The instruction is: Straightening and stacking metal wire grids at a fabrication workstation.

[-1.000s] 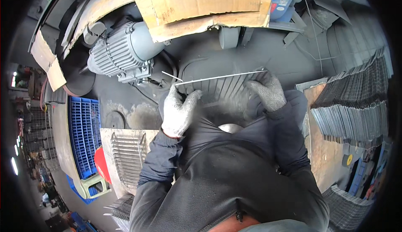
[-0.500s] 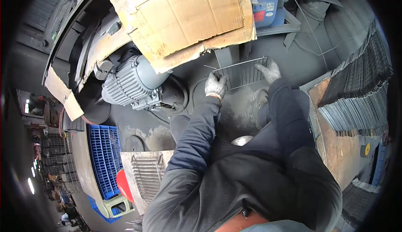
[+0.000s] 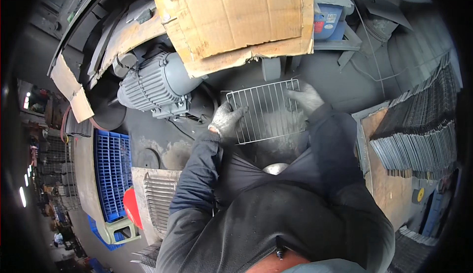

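Note:
A rectangular wire rack (image 3: 266,112) with thin parallel bars is held up before me, its flat side facing me. My left hand (image 3: 225,119), in a grey-white knit glove, is closed on the rack's left edge, with the thumb over the bars. At the right edge, my right hand (image 3: 306,98), gloved too and smeared by motion, grips the frame with its fingers over the outer bars. Beyond the rack hangs a torn cardboard sheet (image 3: 241,19).
A grey electric motor (image 3: 155,85) stands at the left. A tall stack of wire racks (image 3: 416,135) rests on a board (image 3: 379,150) at the right. More racks (image 3: 160,199) lie on a panel at the lower left, near a blue plastic crate (image 3: 114,174) and a red object (image 3: 132,208).
Both hands have brought the rack closer to me and turned it from nearly edge-on to facing me. The view has shifted slightly.

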Demonstrator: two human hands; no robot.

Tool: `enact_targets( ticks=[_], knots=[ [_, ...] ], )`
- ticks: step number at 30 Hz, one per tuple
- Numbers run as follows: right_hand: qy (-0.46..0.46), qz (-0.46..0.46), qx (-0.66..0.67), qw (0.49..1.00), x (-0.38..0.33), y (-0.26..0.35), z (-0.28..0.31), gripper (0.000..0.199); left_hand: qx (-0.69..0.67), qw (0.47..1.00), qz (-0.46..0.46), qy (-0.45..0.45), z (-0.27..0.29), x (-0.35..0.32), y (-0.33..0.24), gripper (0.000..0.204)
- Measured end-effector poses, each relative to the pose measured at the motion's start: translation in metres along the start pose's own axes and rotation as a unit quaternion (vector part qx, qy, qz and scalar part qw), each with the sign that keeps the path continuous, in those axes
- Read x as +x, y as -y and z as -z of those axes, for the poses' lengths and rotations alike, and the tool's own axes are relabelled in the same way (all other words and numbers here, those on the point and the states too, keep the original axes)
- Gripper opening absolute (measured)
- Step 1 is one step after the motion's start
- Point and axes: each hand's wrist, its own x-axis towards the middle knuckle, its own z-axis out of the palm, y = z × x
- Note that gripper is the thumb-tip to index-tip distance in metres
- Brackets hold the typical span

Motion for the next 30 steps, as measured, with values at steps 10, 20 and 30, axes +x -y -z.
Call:
enact_targets(
  ticks=[10,20,30],
  knots=[
    [0.054,-0.087,0.092,0.99,-0.042,-0.005,0.01,0.043,-0.21,0.972,0.063,0.087,-0.002,0.023,0.045,0.024],
    [-0.032,-0.146,0.08,0.985,-0.005,0.022,0.045,0.028,-0.428,0.885,0.075,0.17,-0.022,0.041,0.005,0.021],
    [0.004,-0.107,0.096,0.99,0.003,0.03,0.034,0.034,-0.411,0.895,0.088,0.151,-0.005,0.043,0.003,0.02]
  ],
)
